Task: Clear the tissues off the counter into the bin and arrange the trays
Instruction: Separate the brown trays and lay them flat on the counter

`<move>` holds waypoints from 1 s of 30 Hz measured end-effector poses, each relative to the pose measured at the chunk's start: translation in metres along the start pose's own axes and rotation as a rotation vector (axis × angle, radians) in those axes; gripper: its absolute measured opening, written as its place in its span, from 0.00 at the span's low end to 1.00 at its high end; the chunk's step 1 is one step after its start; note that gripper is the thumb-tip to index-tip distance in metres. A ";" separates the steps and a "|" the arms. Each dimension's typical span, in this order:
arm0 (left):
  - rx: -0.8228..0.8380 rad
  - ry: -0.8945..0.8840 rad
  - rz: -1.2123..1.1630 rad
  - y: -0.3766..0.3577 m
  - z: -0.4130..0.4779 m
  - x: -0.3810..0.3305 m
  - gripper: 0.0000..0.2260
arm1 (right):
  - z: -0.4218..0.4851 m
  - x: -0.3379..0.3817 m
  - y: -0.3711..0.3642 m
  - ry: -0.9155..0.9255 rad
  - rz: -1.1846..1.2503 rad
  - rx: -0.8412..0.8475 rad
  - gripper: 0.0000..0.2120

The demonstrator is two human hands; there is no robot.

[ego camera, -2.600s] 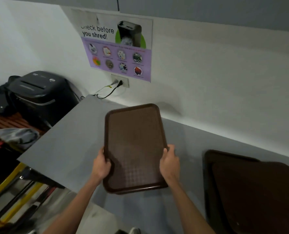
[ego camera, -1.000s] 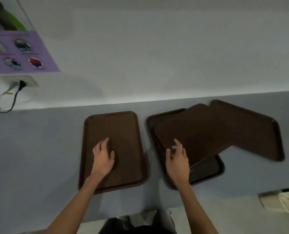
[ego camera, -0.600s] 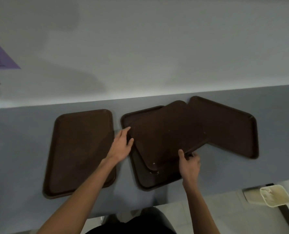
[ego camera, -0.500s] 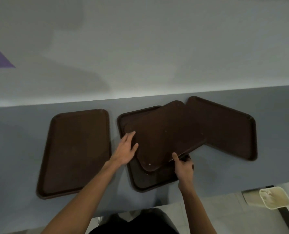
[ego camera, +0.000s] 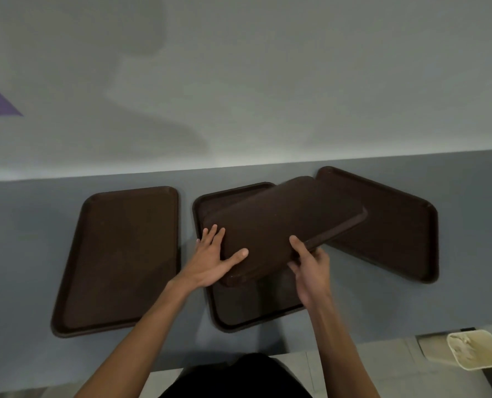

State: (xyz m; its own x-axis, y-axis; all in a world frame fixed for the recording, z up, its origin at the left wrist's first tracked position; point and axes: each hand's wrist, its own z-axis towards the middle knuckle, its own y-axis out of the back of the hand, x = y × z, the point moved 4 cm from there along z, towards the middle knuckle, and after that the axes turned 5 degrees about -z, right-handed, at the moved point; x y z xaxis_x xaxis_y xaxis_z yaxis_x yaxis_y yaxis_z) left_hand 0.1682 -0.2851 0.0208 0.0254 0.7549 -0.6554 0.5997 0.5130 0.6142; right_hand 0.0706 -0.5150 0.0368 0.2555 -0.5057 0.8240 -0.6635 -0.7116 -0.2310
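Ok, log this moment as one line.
step: arranging trays | right hand: grips top tray, tilted | left hand: flat on its corner | below: middle tray | left tray, right tray: untouched

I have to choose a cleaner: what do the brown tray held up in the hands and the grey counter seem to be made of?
The lifted tray in the right hand looks like moulded hard plastic: dark brown, matte, rounded corners, lipped edge in one piece. The counter is smooth, flat grey with little shine, perhaps laminate; the look leaves it open.
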 end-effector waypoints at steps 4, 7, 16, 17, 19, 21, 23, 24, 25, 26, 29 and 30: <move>0.126 -0.132 -0.113 0.045 -0.035 -0.057 0.45 | -0.028 0.059 -0.045 0.161 0.053 0.176 0.12; 0.129 -0.329 -0.109 0.061 -0.062 -0.099 0.41 | -0.052 0.075 -0.076 0.283 -0.033 0.318 0.05; -0.638 -0.406 0.104 0.105 -0.087 -0.081 0.19 | -0.051 0.036 -0.100 0.483 -0.586 0.237 0.11; -0.677 -0.411 0.042 0.114 -0.093 -0.072 0.18 | -0.045 0.028 -0.097 0.487 -0.656 0.148 0.11; -0.772 -0.385 -0.050 0.134 -0.108 -0.050 0.17 | -0.035 0.011 -0.093 0.476 -0.731 0.008 0.18; -0.813 -0.315 -0.170 0.147 -0.125 -0.022 0.16 | -0.028 -0.008 -0.095 0.434 -0.739 -0.030 0.29; -0.775 -0.264 -0.337 0.157 -0.138 0.011 0.14 | -0.028 -0.026 -0.106 0.376 -0.766 -0.014 0.34; -0.760 -0.242 -0.418 0.162 -0.143 0.028 0.12 | -0.032 -0.034 -0.113 0.371 -0.803 0.004 0.31; -0.765 -0.219 -0.468 0.167 -0.148 0.046 0.10 | -0.036 -0.041 -0.122 0.395 -0.842 0.019 0.27; -0.792 -0.195 -0.474 0.173 -0.153 0.064 0.08 | -0.043 -0.048 -0.133 0.436 -0.872 0.021 0.21; -0.934 -0.063 -0.314 0.192 -0.164 0.120 0.08 | -0.060 -0.071 -0.168 0.533 -0.915 0.005 0.12; -0.974 -0.005 -0.259 0.197 -0.166 0.140 0.10 | -0.064 -0.080 -0.180 0.540 -0.940 0.007 0.11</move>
State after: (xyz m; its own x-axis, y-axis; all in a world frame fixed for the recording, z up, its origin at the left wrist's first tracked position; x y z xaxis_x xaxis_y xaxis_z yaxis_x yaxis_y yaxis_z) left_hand 0.1573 -0.0108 0.1233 -0.0083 0.5723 -0.8200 -0.3280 0.7731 0.5428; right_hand 0.1244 -0.3148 0.0455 0.3154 0.5238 0.7913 -0.3588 -0.7061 0.6105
